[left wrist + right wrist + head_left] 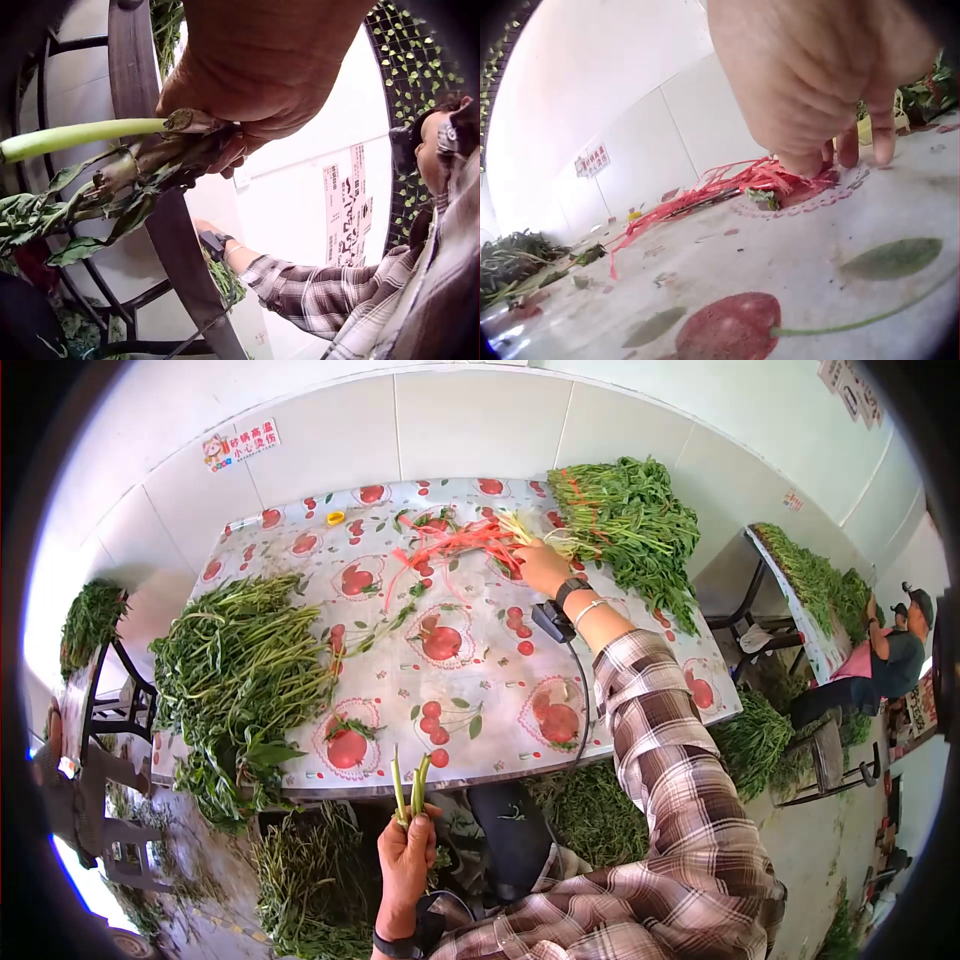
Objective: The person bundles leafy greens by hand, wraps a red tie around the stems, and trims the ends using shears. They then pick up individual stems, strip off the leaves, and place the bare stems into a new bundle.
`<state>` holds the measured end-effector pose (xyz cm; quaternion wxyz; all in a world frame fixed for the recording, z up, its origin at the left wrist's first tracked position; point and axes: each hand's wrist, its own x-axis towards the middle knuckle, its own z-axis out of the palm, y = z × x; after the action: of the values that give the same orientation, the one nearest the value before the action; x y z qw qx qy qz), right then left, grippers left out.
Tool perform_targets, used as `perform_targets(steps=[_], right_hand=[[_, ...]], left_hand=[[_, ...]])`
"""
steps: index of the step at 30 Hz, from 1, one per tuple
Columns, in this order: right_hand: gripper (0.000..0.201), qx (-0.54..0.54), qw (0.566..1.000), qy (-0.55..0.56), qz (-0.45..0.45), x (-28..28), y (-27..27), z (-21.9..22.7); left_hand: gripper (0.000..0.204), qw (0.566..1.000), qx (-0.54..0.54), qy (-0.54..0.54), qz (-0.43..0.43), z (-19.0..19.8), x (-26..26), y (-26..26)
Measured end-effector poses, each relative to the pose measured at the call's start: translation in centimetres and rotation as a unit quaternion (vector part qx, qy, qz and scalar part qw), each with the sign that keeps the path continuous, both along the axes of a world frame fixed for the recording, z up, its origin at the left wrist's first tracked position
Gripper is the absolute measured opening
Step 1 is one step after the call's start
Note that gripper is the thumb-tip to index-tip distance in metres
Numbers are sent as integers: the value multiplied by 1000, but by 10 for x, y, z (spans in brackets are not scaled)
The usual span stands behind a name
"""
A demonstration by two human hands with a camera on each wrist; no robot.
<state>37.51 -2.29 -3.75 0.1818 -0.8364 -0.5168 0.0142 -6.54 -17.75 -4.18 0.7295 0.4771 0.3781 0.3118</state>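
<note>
My left hand (405, 860) grips a few cut green stems (418, 785) upright, in front of the table's near edge. In the left wrist view, wilted leaves (112, 199) and a pale green stem (82, 137) stick out of its fist. Far across the table, my right hand (546, 570) reaches down to a loose heap of red plastic strips (450, 542). Its fingertips are right at the strips in the right wrist view; whether they pinch one I cannot tell. Pale stems (515, 528) lie beside that hand.
A pile of leafy greens (245, 660) covers the table's left side; bundles with red ties (630, 525) lie at the back right. A yellow ring (335, 518) sits near the back edge. More greens (310, 880) lie below the table. Another person (895, 650) sits at a right-hand table.
</note>
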Motion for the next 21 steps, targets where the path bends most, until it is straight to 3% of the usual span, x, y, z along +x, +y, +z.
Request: perform_targets(steps=[2,4,10,12,13,16,18,21], right_hand=[[32,1,998,-68,9,-2,2,-4],[27,27,998,-60,25,0,4,-8],[17,7,982,-35,185,-28,-20,9],[15,-34,971,92,217,-36,-29,15],[20,11,969,107,225,-34,-31,12],[25,91,982,89,143,-20,-34,10],[36,97,986,28,136,-10,-40,11],[47,14,998,-46,32,1,-50,13]], left_hand=[[24,1000,0,11,-6,-2,1,5],[24,1000,-9,11,-4,-2,2,12],[24,1000,-14,-6,10,-6,1,17],[24,1000,-7,-7,2,-8,1,15],[24,1000,-8,-7,0,-9,1,13],[24,1000,-23,-15,-10,-11,2,10],[24,1000,-13,-6,-11,-9,2,8],[24,1000,-5,-2,-8,-7,3,9]])
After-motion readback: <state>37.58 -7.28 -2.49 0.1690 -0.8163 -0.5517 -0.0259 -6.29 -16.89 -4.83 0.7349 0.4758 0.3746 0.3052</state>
